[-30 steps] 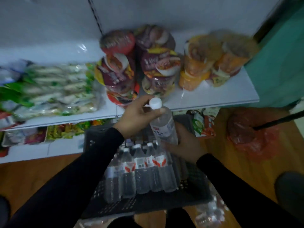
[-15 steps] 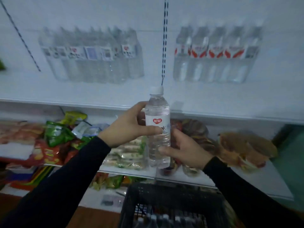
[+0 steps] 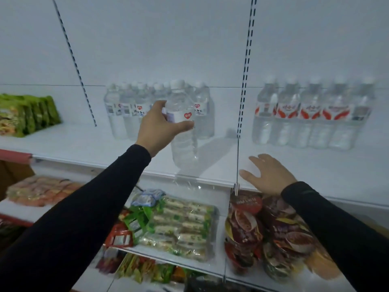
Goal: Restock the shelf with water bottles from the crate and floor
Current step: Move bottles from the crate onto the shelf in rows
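My left hand [image 3: 160, 125] grips a clear water bottle [image 3: 182, 140] with a white cap and a red heart label, holding it upright over the white shelf [image 3: 105, 144], just in front of a cluster of matching bottles [image 3: 128, 114]. Whether its base touches the shelf is unclear. My right hand [image 3: 268, 174] is free, fingers spread, hovering at the shelf's front edge to the right of the bottle. Further right, a row of bottles with red and white labels [image 3: 311, 116] stands at the back of the shelf. Only the crate's dark top edge [image 3: 202, 283] shows at the bottom.
Green snack packs [image 3: 27, 114] sit at the shelf's left end. Below, a lower shelf holds wrapped rolls [image 3: 181, 226], red noodle bowls [image 3: 265, 228] and pink packets [image 3: 42, 190]. Slotted uprights [image 3: 245, 81] run up the white back wall. Bare shelf lies between the two bottle groups.
The view rose from the crate to the upper shelf. My left hand carried the bottle up and forward onto the shelf area. My right hand let go of it and now hovers open.
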`<state>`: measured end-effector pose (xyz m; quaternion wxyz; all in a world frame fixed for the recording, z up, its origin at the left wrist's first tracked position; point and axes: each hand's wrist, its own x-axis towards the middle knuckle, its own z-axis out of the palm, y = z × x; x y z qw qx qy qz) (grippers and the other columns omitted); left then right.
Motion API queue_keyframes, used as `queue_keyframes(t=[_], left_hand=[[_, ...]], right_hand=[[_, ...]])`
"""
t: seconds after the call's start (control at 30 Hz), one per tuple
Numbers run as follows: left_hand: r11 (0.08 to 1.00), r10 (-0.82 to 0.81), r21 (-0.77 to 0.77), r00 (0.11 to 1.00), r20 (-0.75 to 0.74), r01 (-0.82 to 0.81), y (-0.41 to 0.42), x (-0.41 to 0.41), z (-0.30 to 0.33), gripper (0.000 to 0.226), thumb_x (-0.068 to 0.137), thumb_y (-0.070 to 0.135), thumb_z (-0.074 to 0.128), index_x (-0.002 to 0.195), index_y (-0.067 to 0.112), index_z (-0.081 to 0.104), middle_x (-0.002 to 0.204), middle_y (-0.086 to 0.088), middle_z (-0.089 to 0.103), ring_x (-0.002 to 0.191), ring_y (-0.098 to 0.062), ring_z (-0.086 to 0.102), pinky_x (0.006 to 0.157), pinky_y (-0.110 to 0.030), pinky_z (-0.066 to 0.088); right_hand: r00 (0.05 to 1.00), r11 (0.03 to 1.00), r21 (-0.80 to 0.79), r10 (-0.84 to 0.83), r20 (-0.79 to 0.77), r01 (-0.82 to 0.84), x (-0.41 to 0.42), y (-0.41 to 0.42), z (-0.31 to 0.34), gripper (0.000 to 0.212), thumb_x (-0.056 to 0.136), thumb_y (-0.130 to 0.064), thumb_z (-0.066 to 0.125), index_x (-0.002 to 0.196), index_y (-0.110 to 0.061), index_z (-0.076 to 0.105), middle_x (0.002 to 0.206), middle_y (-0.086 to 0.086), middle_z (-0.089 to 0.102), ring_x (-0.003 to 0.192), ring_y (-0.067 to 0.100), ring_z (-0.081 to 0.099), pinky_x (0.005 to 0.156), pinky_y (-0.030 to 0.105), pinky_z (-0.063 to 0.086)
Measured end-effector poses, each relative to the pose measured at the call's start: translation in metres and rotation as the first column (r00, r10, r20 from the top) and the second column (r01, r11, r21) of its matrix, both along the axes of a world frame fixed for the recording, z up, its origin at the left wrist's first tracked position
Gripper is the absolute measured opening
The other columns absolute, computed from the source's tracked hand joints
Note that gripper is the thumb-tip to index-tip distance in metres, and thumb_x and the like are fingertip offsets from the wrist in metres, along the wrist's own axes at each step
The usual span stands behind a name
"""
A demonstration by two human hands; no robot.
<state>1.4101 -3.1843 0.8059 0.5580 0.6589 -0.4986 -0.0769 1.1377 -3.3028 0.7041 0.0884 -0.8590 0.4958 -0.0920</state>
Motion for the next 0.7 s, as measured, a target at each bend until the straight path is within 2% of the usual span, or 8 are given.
queue_keyframes(t=[0.13,0.27,0.33,0.4,0.57,0.7], left_hand=[[0.995,0.096,0.001,0.994,0.057,-0.096,-0.044,-0.005,-0.003,0.094,0.068,0.046,0.083,0.144,0.017,0.036,0.121,-0.001,0.06,0.108,-0.019,0.057,0.088,-0.03,0.048],[0.984,0.174,0.012,0.98,0.097,-0.176,-0.086,-0.02,-0.01,0.083,0.076,0.039,0.079,0.142,0.013,0.036,0.101,0.004,0.051,0.092,-0.014,0.049,0.077,-0.024,0.038],[0.976,0.211,0.026,0.97,0.121,-0.215,-0.101,-0.027,-0.017,0.078,0.078,0.038,0.076,0.139,0.011,0.035,0.102,0.001,0.055,0.093,-0.018,0.053,0.074,-0.026,0.037],[0.967,0.249,0.023,0.959,0.134,-0.254,-0.112,-0.03,-0.026,0.077,0.079,0.041,0.074,0.138,0.012,0.034,0.111,-0.005,0.061,0.101,-0.026,0.058,0.074,-0.029,0.04],[0.966,0.255,0.008,0.958,0.129,-0.259,-0.115,-0.033,-0.048,0.085,0.078,0.045,0.072,0.143,0.011,0.028,0.118,-0.012,0.06,0.108,-0.031,0.057,0.084,-0.038,0.048],[0.974,0.204,0.067,0.967,0.15,-0.216,-0.103,-0.034,-0.069,0.08,0.084,0.031,0.071,0.147,0.013,0.025,0.13,-0.013,0.053,0.12,-0.031,0.05,0.096,-0.038,0.043]], right_hand=[[0.989,1.0,0.018,-0.022,-0.148,0.025,-0.001,-0.012,-0.005,0.09,0.085,-0.083,0.018,0.157,-0.029,0.016,0.166,0.002,0.008,0.151,0.023,0.009,0.122,0.043,0.008],[0.993,1.0,-0.004,-0.015,-0.12,0.015,-0.002,-0.014,-0.007,0.09,0.084,-0.083,0.017,0.156,-0.031,0.018,0.165,0.002,0.01,0.151,0.023,0.009,0.122,0.044,0.008],[0.994,1.0,-0.005,-0.01,-0.111,0.01,-0.004,-0.014,-0.008,0.092,0.082,-0.084,0.017,0.156,-0.031,0.018,0.165,0.002,0.011,0.151,0.023,0.009,0.122,0.044,0.009],[0.994,1.0,-0.005,-0.008,-0.112,0.008,-0.004,-0.015,-0.009,0.093,0.081,-0.085,0.015,0.156,-0.031,0.018,0.165,0.002,0.01,0.151,0.023,0.009,0.122,0.043,0.008],[0.994,1.0,-0.013,-0.005,-0.108,0.004,-0.003,-0.015,-0.007,0.088,0.085,-0.082,0.018,0.156,-0.03,0.019,0.165,0.003,0.01,0.151,0.023,0.009,0.122,0.044,0.009],[0.994,1.0,-0.012,-0.002,-0.107,0.001,-0.003,-0.011,-0.005,0.088,0.086,-0.082,0.018,0.156,-0.029,0.02,0.165,0.003,0.012,0.151,0.024,0.01,0.122,0.044,0.009]])
